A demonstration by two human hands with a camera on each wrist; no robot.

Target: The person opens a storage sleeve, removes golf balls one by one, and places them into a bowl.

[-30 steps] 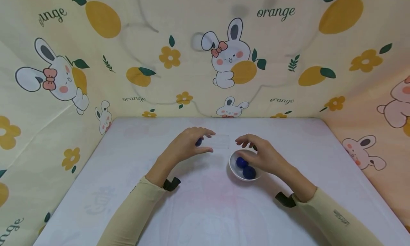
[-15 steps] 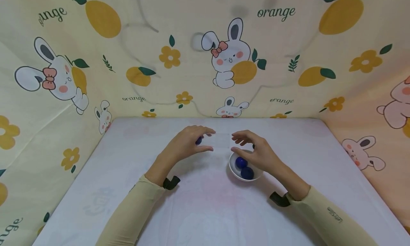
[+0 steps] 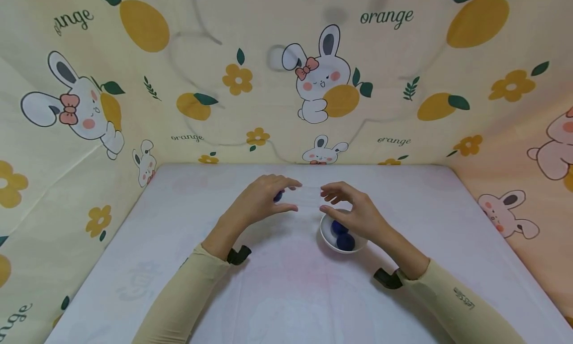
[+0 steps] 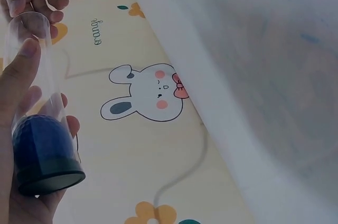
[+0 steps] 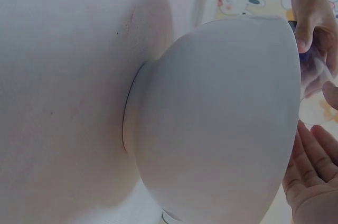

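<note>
My left hand [image 3: 259, 202] grips a clear plastic tube [image 4: 50, 78] above the table, its thumb along one side and fingers behind. A dimpled blue ball [image 4: 42, 137] sits inside the tube, against its black end cap [image 4: 55, 177]. At the tube's far end my right hand [image 3: 360, 212] has its thumb and fingers spread apart, fingertips right at the rim, with no ball in its grasp. Below this hand stands a white bowl [image 3: 326, 237], partly covered by it in the head view. Two blue balls lie in the bowl, the nearer ball [image 3: 345, 242] showing more fully.
A white cloth covers the table [image 3: 277, 294]. Behind it hangs a cream curtain [image 3: 264, 26] printed with rabbits and oranges, which also runs down both sides. Dark wrist mounts [image 3: 388, 278] stick out under the sleeves.
My right hand has moved left and slightly up, from over the bowl to the end of the tube. The left hand has hardly moved and still holds the tube.
</note>
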